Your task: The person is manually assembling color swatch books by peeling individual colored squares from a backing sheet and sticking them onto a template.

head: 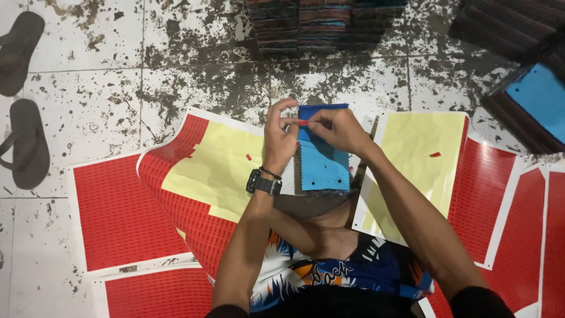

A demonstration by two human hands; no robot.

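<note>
My left hand (280,138) and my right hand (335,129) meet above a blue fabric swatch booklet (323,165) that rests on my lap. Between the fingertips of both hands is a small red sticker (302,122), held at the booklet's upper left edge. A black watch (262,184) is on my left wrist. Red sticker sheets with yellow backing where stickers are peeled off lie on the floor: one at my left (218,171) and one at my right (424,159).
More red sticker sheets (118,212) spread over the stained tile floor. Stacks of dark swatch booklets (321,26) stand at the top; another pile with a blue cover (538,103) is at the upper right. Two dark sandals (23,141) lie at the left.
</note>
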